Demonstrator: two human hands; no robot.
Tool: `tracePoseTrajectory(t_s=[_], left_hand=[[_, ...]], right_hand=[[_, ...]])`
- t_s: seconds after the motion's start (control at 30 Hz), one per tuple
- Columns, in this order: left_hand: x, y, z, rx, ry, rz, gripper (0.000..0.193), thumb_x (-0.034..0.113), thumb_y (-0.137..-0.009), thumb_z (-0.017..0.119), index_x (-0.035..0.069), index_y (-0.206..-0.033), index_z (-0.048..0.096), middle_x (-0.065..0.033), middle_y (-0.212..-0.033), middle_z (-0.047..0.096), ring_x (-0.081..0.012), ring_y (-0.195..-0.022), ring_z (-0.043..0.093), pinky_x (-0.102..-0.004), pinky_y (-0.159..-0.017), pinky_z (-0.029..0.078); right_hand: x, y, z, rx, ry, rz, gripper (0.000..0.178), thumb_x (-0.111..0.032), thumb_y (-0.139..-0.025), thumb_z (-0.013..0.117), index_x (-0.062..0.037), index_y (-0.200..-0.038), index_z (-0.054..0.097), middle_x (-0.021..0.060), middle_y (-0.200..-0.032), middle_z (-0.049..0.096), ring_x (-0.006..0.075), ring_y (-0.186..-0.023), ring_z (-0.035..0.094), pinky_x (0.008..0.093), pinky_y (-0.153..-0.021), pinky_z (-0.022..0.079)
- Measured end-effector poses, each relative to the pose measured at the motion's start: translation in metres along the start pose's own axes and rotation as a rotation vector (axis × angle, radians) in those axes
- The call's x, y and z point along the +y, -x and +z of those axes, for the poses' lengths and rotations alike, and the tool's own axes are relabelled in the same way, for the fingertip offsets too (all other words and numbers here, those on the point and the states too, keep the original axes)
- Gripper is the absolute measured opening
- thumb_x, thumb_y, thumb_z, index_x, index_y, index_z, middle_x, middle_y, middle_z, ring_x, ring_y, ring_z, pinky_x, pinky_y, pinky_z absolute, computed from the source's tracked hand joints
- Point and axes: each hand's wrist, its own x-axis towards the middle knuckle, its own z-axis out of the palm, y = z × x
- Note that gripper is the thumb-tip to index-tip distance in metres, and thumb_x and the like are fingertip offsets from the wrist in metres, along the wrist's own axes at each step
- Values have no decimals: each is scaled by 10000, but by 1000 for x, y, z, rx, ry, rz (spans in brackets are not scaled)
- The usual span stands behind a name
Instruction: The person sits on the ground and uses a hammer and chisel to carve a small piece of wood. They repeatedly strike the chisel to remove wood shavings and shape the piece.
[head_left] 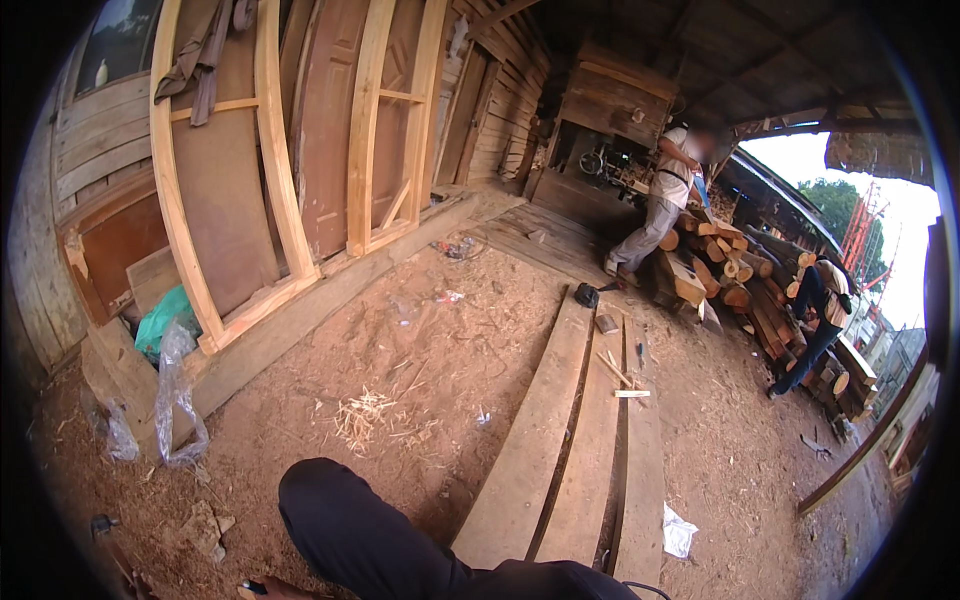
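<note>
At the bottom left edge a small part of my left hand [140, 588] shows, its fingers closed round the thin handle of a hammer-like tool [103, 525] with a dark head. To the right of it, my right hand [282, 592] is cut off by the lower edge. It is closed on a small dark piece with a pale tip [254, 587], whose kind I cannot make out. Both hands are low over the dirt, left of my bent knee [340, 500] in dark trousers. A crumpled brown scrap [205, 530] lies on the ground just beyond them.
Long planks [540, 430] run away from me, with sticks [615, 370] and a dark bundle [587, 295] on them. Wood shavings [365, 415] lie ahead. Wooden frames [285, 220] lean at left beside clear plastic [178, 390]. Two people [665, 190] stand by stacked timber [730, 260].
</note>
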Motion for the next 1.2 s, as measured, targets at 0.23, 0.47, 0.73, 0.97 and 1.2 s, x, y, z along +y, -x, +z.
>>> tracePoseTrajectory(t_s=[0.23, 0.47, 0.73, 0.97, 1.2], left_hand=[[37, 19, 23, -66, 99, -50, 386, 302, -897, 648, -22, -1106, 655, -72, -726, 607, -145, -560, 507, -310, -486, 393], [22, 13, 13, -79, 66, -90, 448, 280, -899, 642, 9, -1254, 611, -75, -798, 611, -141, -608, 502, -301, -516, 385], [58, 33, 2, -72, 106, -85, 472, 296, -897, 640, 29, -1285, 597, -61, -833, 608, -136, -642, 490, -294, -545, 387], [51, 27, -1, -38, 66, -208, 472, 390, -902, 644, 5, -1175, 633, -38, -743, 561, -130, -613, 477, -291, -527, 378], [34, 23, 4, -105, -5, 59, 446, 464, -908, 627, 18, -909, 622, -32, -621, 508, -133, -514, 452, -314, -445, 343]], right_hand=[[35, 5, -8, -100, 43, 98, 608, -465, -848, 622, -85, -1311, 519, 213, -1111, 637, 314, -1028, 617, 435, -837, 496], [3, 22, -15, -154, -76, 221, 876, -650, -804, 616, -109, -1450, 375, 217, -1413, 428, 343, -1292, 429, 453, -990, 425], [-19, 2, -13, -288, -179, 327, 522, -493, -903, 553, -97, -1213, 413, 125, -1106, 436, 263, -993, 438, 437, -827, 399], [8, -18, 5, -363, -198, 228, 426, -303, -932, 558, -43, -1267, 518, 101, -845, 604, 192, -779, 571, 358, -721, 441], [12, -26, 3, -303, -228, 194, 359, -203, -907, 546, -35, -1224, 540, 90, -695, 561, 184, -584, 529, 360, -578, 406]])
